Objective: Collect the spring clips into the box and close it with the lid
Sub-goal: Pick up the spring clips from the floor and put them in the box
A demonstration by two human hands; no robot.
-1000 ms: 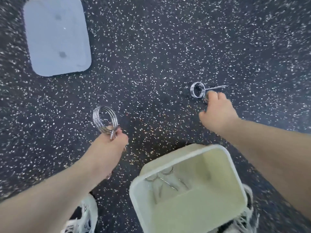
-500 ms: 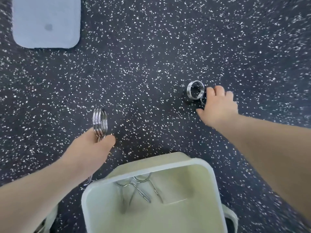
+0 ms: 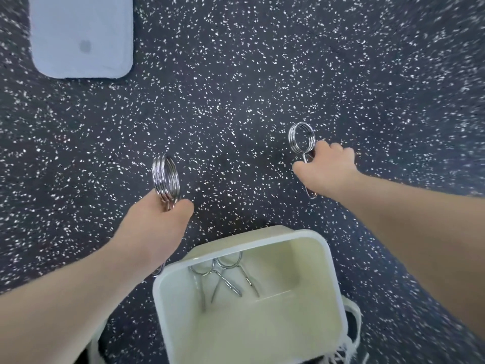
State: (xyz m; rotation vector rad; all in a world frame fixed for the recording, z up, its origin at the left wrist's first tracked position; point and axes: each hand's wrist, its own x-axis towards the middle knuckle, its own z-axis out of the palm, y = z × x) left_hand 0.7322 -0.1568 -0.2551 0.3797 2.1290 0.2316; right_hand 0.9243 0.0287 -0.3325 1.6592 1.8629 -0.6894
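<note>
A cream plastic box (image 3: pixel 332 269) stands open on the floor at bottom centre, with two spring clips (image 3: pixel 223 277) lying inside against its far wall. My left hand (image 3: pixel 154 229) is closed around the handles of a chrome spring clip (image 3: pixel 165 177), coil upward, just left of the box. My right hand (image 3: pixel 328 169) grips a second spring clip (image 3: pixel 301 137) by its handles, lifted above the floor beyond the box's right corner. The pale blue lid (image 3: pixel 81 35) lies flat at the top left.
The floor (image 3: pixel 236 101) is dark rubber with white speckles. My white shoes (image 3: pixel 350 334) show beside and under the box at the bottom edge.
My right hand has closed on the clip that lay on the floor and raised it. My left hand keeps its clip and has come closer to the box.
</note>
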